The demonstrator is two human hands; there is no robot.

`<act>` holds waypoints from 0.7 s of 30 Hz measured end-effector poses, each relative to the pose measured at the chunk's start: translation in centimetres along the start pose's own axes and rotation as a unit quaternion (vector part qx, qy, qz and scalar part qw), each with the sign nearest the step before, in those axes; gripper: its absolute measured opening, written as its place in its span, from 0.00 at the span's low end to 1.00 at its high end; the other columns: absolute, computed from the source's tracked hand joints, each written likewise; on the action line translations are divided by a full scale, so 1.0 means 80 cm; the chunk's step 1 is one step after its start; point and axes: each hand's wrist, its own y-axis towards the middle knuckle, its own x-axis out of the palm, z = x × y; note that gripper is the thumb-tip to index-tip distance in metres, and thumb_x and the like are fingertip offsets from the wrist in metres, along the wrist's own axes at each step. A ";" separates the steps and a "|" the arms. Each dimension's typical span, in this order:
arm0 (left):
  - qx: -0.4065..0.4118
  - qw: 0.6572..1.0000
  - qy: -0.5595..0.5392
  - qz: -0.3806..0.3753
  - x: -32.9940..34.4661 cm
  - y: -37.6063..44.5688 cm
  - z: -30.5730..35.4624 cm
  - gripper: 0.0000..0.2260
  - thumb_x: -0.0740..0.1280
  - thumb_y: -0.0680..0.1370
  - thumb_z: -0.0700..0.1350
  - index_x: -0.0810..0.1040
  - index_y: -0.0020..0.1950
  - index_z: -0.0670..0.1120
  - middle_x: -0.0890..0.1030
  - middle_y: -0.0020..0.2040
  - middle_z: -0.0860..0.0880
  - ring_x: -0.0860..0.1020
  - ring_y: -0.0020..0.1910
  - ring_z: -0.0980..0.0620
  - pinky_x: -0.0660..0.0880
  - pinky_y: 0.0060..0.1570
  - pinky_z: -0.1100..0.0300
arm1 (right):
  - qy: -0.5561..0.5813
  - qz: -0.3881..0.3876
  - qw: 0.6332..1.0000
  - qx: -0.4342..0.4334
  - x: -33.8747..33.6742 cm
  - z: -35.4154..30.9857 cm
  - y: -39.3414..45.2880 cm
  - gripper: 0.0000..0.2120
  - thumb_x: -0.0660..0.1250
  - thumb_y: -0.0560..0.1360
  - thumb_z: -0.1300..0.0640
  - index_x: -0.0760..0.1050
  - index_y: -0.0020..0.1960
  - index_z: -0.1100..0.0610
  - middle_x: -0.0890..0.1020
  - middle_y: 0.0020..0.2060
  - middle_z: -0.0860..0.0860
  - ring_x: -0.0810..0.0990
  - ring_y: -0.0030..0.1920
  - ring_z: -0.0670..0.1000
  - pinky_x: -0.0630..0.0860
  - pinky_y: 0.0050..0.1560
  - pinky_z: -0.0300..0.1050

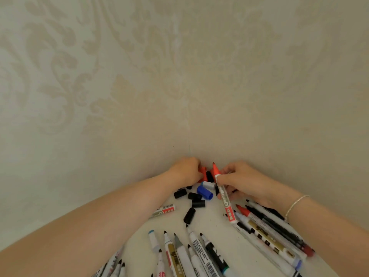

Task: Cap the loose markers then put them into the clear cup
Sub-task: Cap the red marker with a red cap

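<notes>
Reaching toward the wall, the left hand [186, 169] is curling its fingers round a small red plastic cap [203, 174] at the far edge of the white tabletop [215, 232]; how firmly it is holding cannot be judged, since the palm is hiding most of the cap. Just to the right, the right hand [242, 181] is pinching an uncapped red-tipped marker with a white barrel [220, 188], tip pointing up and away, close beside the cap but apart from it. Between and below the hands, loose black plastic caps [192, 198], a blue plastic cap [205, 192] and a white-and-blue cap [208, 184] are lying scattered. Further right and nearer the camera, a spread of uncapped markers [265, 232] is waiting. Clear cup: not appearing anywhere in view. Risks, as judged: the bare red nib is sitting near fingers and could be marking skin if the cap is brought on off-axis; a crowded cap pile is inviting a wrong-colour pick; either forearm sweeping back could be rolling markers off the table.
</notes>
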 end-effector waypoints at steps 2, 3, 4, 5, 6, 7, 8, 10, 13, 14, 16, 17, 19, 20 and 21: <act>-0.009 1.000 -0.001 0.003 0.001 -0.001 0.004 0.05 0.62 0.78 0.44 0.74 0.51 0.43 0.76 0.42 0.47 0.75 0.41 0.48 0.71 0.39 0.57 | 0.003 0.007 1.000 -0.002 0.002 0.002 0.000 0.04 0.66 0.75 0.62 0.74 0.50 0.62 0.80 0.38 0.58 0.82 0.40 0.55 0.82 0.45 0.50; -0.013 1.000 -0.005 0.007 0.001 -0.003 0.006 0.04 0.62 0.78 0.43 0.73 0.49 0.43 0.75 0.40 0.48 0.74 0.40 0.48 0.70 0.37 0.57 | 0.013 0.006 1.000 -0.003 0.003 0.002 0.000 0.04 0.66 0.75 0.63 0.73 0.49 0.61 0.79 0.37 0.58 0.81 0.38 0.55 0.82 0.46 0.53; -0.017 1.000 -0.018 0.011 0.002 -0.005 0.008 0.04 0.62 0.78 0.43 0.72 0.45 0.44 0.74 0.37 0.49 0.73 0.39 0.49 0.69 0.35 0.58 | 0.024 0.004 1.000 -0.002 0.005 0.002 -0.001 0.04 0.66 0.75 0.63 0.72 0.49 0.62 0.77 0.36 0.57 0.80 0.36 0.55 0.83 0.45 0.54; -0.026 0.999 -0.037 0.013 0.003 -0.007 0.009 0.06 0.62 0.77 0.42 0.70 0.40 0.45 0.72 0.35 0.49 0.72 0.36 0.50 0.67 0.32 0.59 | 0.032 0.003 0.999 -0.003 0.006 0.001 -0.003 0.05 0.66 0.75 0.63 0.72 0.50 0.62 0.76 0.36 0.57 0.79 0.35 0.54 0.83 0.43 0.54; -0.033 0.997 -0.061 0.013 0.004 -0.009 0.009 0.10 0.63 0.77 0.41 0.69 0.36 0.45 0.71 0.32 0.49 0.70 0.33 0.52 0.66 0.30 0.60 | 0.035 0.006 0.999 -0.005 0.007 0.000 -0.004 0.06 0.65 0.75 0.63 0.71 0.51 0.62 0.76 0.37 0.57 0.78 0.34 0.53 0.83 0.42 0.53; -0.038 0.995 -0.095 0.012 0.005 -0.011 0.009 0.12 0.63 0.76 0.41 0.69 0.33 0.45 0.71 0.30 0.49 0.69 0.31 0.52 0.65 0.29 0.61 | 0.036 0.010 0.999 -0.009 0.009 0.000 -0.006 0.07 0.65 0.76 0.62 0.71 0.52 0.63 0.76 0.38 0.57 0.78 0.34 0.53 0.83 0.41 0.53; -0.043 0.989 -0.140 0.013 0.004 -0.013 0.008 0.12 0.63 0.76 0.41 0.70 0.32 0.44 0.71 0.30 0.49 0.69 0.30 0.53 0.65 0.30 0.61 | 0.035 0.018 0.999 -0.014 0.010 -0.002 -0.007 0.08 0.65 0.76 0.62 0.71 0.53 0.63 0.76 0.38 0.57 0.78 0.34 0.53 0.83 0.40 0.51; -0.067 0.959 -0.274 0.038 -0.006 -0.017 0.008 0.10 0.64 0.78 0.43 0.77 0.38 0.43 0.75 0.34 0.48 0.72 0.33 0.53 0.68 0.34 0.61 | 0.033 0.035 0.998 -0.031 0.011 -0.005 -0.011 0.09 0.65 0.76 0.62 0.71 0.55 0.63 0.77 0.40 0.57 0.78 0.34 0.52 0.82 0.36 0.48; -0.127 0.817 -0.561 0.035 -0.031 -0.028 0.008 0.06 0.63 0.79 0.43 0.77 0.44 0.43 0.79 0.39 0.49 0.75 0.37 0.55 0.70 0.35 0.64 | 0.034 0.041 0.997 -0.062 0.011 -0.011 -0.016 0.10 0.64 0.75 0.63 0.71 0.55 0.63 0.78 0.38 0.57 0.77 0.32 0.52 0.79 0.32 0.45; -0.128 0.770 -0.625 0.019 -0.040 -0.032 0.006 0.05 0.63 0.79 0.41 0.77 0.44 0.43 0.79 0.40 0.48 0.75 0.38 0.55 0.70 0.35 0.65 | 0.031 0.036 0.997 -0.068 0.012 -0.013 -0.018 0.09 0.64 0.75 0.63 0.71 0.55 0.62 0.79 0.37 0.56 0.77 0.32 0.52 0.79 0.32 0.45; -0.110 0.738 -0.666 -0.006 -0.052 -0.041 0.002 0.05 0.63 0.79 0.40 0.76 0.44 0.42 0.79 0.40 0.47 0.75 0.37 0.55 0.70 0.37 0.64 | 0.019 0.026 0.997 -0.077 0.016 -0.018 -0.021 0.08 0.64 0.76 0.62 0.71 0.55 0.61 0.80 0.37 0.56 0.77 0.32 0.52 0.78 0.32 0.46; -0.101 0.739 -0.666 -0.013 -0.055 -0.046 0.000 0.05 0.63 0.79 0.40 0.76 0.44 0.42 0.79 0.40 0.47 0.75 0.37 0.55 0.70 0.38 0.64 | 0.012 0.026 0.996 -0.082 0.019 -0.020 -0.022 0.08 0.63 0.76 0.61 0.71 0.55 0.60 0.80 0.37 0.56 0.77 0.31 0.52 0.77 0.32 0.46; -0.092 0.742 -0.664 -0.020 -0.060 -0.055 -0.001 0.06 0.63 0.79 0.39 0.76 0.43 0.42 0.78 0.41 0.46 0.74 0.38 0.54 0.70 0.39 0.63 | -0.002 0.031 0.995 -0.092 0.024 -0.024 -0.023 0.07 0.62 0.77 0.61 0.71 0.55 0.59 0.80 0.37 0.56 0.76 0.30 0.51 0.76 0.31 0.45; -0.088 0.741 -0.665 -0.023 -0.061 -0.059 -0.002 0.06 0.63 0.79 0.39 0.77 0.43 0.42 0.78 0.41 0.46 0.74 0.38 0.53 0.70 0.40 0.62 | -0.006 0.034 0.995 -0.095 0.027 -0.026 -0.023 0.07 0.62 0.77 0.61 0.70 0.54 0.59 0.80 0.37 0.56 0.76 0.30 0.51 0.76 0.30 0.44; -0.083 0.744 -0.662 -0.025 -0.063 -0.064 -0.001 0.06 0.63 0.79 0.39 0.77 0.44 0.42 0.78 0.41 0.46 0.75 0.39 0.53 0.71 0.40 0.62 | -0.010 0.036 0.995 -0.096 0.029 -0.027 -0.023 0.07 0.62 0.77 0.61 0.70 0.54 0.59 0.80 0.37 0.56 0.76 0.30 0.51 0.75 0.29 0.43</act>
